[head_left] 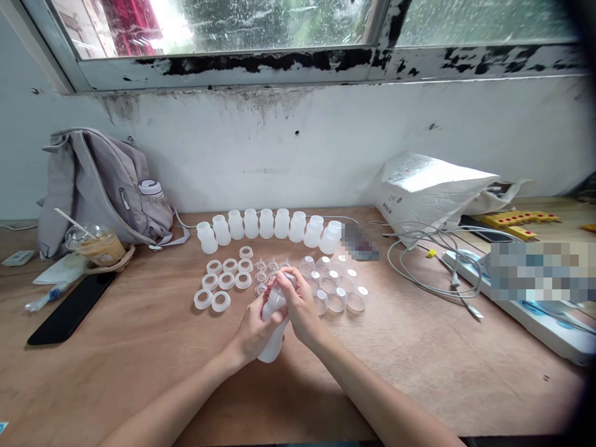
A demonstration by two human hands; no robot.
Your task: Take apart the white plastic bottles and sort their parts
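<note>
A translucent white baby bottle (271, 351) is tilted between my hands above the wooden table, its base towards me. My left hand (255, 328) is wrapped around the bottle's body. At the top end, my right hand (298, 304) closes its fingers around a clear cap (282, 280) on the bottle; the fingers partly hide it. Just left of the hands lie several white collar rings (226, 281). Small clear nipples (261, 277) stand in rows behind the hands, partly covered by them. To the right are several clear dome caps (336, 300).
Several white bottle bodies (266, 223) form an arc at the back. On the left are a backpack (93, 186), a drink cup (100, 244) and a black phone (72, 308). Cables (419, 273), a silver bag (428, 186) and a power strip (549, 329) lie on the right.
</note>
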